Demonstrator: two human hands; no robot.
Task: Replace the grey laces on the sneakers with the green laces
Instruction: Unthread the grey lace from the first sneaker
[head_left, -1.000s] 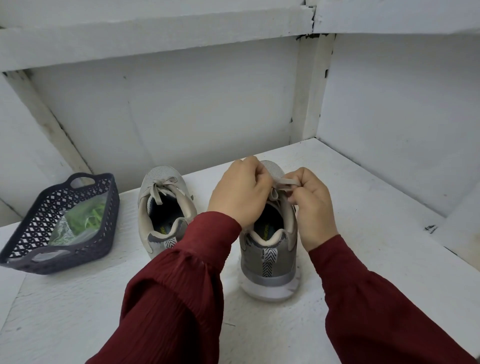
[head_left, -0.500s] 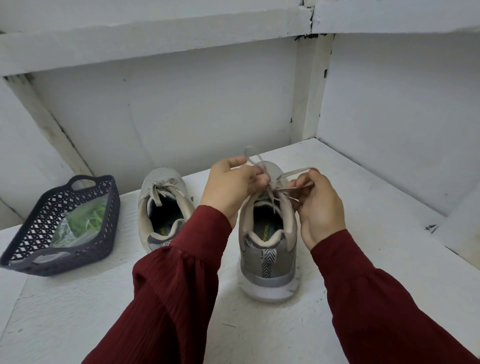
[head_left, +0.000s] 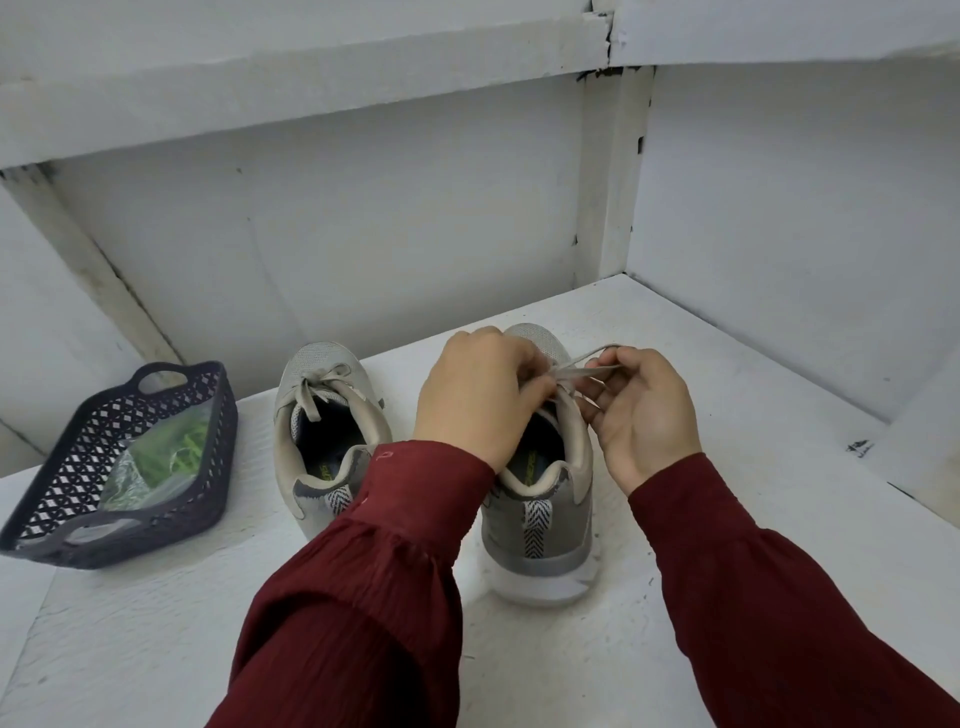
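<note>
Two grey sneakers stand heel-toward-me on the white surface. The right sneaker (head_left: 540, 530) has its grey lace (head_left: 584, 370) partly pulled loose. My left hand (head_left: 475, 395) pinches the lace at the tongue, over the shoe's front. My right hand (head_left: 641, 415) grips a loop of the same lace just to the right of the shoe. The left sneaker (head_left: 327, 431) still has its grey lace tied in a bow (head_left: 319, 387). The green laces (head_left: 171, 457) lie in a clear bag inside the basket.
A dark lattice basket (head_left: 62, 488) sits at the left of the white surface (head_left: 727, 519). White walls close in behind and to the right, with a white step edge at far right (head_left: 914, 467).
The lace on the right sneaker has come further undone. My right hand moved out to the right, drawing the lace with it; my left hand stayed over the tongue.
</note>
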